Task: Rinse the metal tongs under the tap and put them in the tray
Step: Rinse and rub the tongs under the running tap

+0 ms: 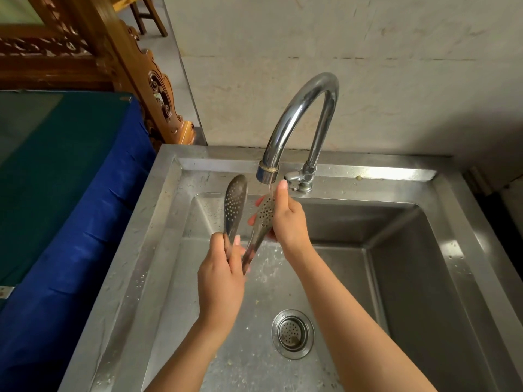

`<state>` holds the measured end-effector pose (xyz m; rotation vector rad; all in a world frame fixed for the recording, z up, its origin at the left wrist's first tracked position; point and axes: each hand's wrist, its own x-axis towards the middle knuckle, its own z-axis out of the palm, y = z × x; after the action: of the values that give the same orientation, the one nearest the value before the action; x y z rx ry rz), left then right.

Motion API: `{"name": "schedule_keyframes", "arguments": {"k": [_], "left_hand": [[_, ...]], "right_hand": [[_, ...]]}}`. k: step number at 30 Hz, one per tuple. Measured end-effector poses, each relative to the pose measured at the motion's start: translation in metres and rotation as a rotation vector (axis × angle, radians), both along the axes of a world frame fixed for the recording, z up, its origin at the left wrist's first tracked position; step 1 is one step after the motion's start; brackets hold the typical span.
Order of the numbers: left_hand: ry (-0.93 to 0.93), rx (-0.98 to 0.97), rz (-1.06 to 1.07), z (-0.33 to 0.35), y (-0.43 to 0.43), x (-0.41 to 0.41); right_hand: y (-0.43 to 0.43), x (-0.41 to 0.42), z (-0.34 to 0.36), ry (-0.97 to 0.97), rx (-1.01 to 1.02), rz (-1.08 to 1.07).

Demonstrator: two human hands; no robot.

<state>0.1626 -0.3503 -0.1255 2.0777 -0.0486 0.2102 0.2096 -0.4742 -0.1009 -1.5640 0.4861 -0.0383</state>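
Note:
The metal tongs (235, 202) have two perforated spoon-shaped blades spread apart in a V over the steel sink (158, 250). My left hand (220, 281) grips the tongs at the joined handle end. My right hand (285, 219) wraps around the right blade, thumb up, holding it under the thin stream of water from the curved chrome tap (302, 108). The left blade stands free, left of the spout. No tray is in view.
The sink basin is wet, with a round drain strainer (293, 333) near the front. The tap's handle (294, 176) sits at its base behind my right hand. A table under blue and green cloth (70, 193) adjoins the sink's left side. A carved wooden frame (141, 80) stands behind.

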Motion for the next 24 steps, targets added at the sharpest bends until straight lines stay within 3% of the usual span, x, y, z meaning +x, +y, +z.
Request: {"name": "schedule_keyframes", "arguments": {"k": [3, 6, 10, 13, 16, 18, 24], "left_hand": [[0.231, -0.085, 0.03, -0.003, -0.003, 0.01], [0.585, -0.329, 0.042, -0.004, -0.008, 0.019], [0.931, -0.603, -0.167, -0.001, -0.016, 0.021], [1.072, -0.735, -0.292, 0.001, -0.018, 0.021], [1.16, -0.864, -0.363, 0.004, -0.02, 0.022], [1.173, -0.883, -0.394, 0.004, -0.02, 0.021], [1.096, -0.794, -0.386, -0.001, -0.018, 0.025]], "right_hand": [[-0.008, -0.003, 0.008, -0.046, -0.015, 0.208], [-0.023, -0.005, 0.015, -0.157, -0.099, 0.324], [-0.038, -0.001, 0.02, -0.205, 0.079, 0.46], [-0.04, 0.002, 0.026, -0.181, -0.069, 0.491], [-0.034, 0.003, 0.026, -0.173, -0.236, 0.286], [-0.032, 0.002, 0.025, -0.157, -0.239, 0.156], [-0.031, -0.005, 0.026, -0.125, -0.282, 0.431]]}}
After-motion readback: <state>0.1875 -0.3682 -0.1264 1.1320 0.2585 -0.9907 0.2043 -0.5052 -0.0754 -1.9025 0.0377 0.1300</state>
